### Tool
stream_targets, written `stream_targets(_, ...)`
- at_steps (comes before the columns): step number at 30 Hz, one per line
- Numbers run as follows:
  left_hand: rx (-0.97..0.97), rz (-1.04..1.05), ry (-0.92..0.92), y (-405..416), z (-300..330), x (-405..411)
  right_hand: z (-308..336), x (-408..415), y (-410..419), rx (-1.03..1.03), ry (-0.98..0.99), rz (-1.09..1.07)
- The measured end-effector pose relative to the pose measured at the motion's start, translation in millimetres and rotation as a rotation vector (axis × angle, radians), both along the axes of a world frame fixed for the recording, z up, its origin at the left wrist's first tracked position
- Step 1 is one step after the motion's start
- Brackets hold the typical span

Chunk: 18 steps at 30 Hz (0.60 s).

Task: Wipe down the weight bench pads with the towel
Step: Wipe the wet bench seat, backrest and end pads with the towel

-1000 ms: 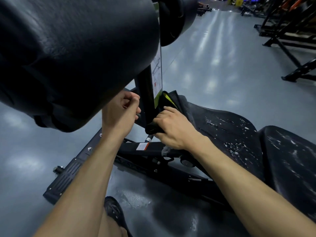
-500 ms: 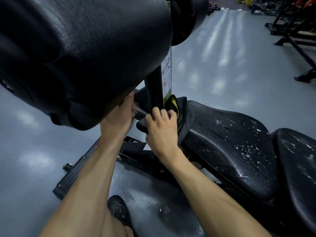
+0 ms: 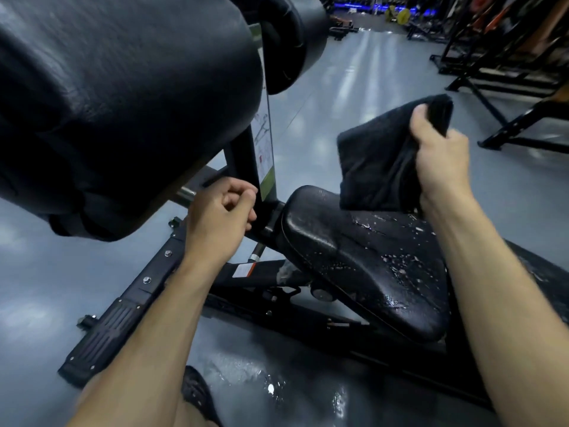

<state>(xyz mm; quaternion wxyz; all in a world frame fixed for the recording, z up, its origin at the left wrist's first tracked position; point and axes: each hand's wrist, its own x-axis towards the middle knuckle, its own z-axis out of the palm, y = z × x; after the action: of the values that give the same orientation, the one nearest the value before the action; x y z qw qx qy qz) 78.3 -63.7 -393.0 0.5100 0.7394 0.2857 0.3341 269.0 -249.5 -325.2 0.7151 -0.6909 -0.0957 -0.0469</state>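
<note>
So nearest me, around 6 o'clock, my shoe [image 3: 197, 396] sits on the wet floor [image 3: 277, 392]. My left hand [image 3: 220, 211] is at 10 o'clock, fingers curled into a loose fist right by the upright post [image 3: 243, 167]. I can't tell if it's actually gripping anything, probably just steadying me. The seat pad [image 3: 363, 260] at 1 o'clock is covered in spray droplets, so that's what needs wiping next I'd say. My right hand [image 3: 440, 161] at 2 o'clock grips the black towel [image 3: 375, 161] bunched up, hanging just above the pad's far end, ready to drop onto it. Big roller pad [image 3: 123, 97] looms at 11.
</note>
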Motion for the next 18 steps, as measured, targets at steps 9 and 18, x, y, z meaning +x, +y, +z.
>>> stream_targets(9, 0.076, -0.11, 0.034, -5, -5, 12, -126, -83, 12, -1.097, -0.654, 0.49)
stream_targets(18, 0.117, -0.127, 0.064, 2, -7, 17, -159, -125, 45, -1.331, -0.761, 0.228)
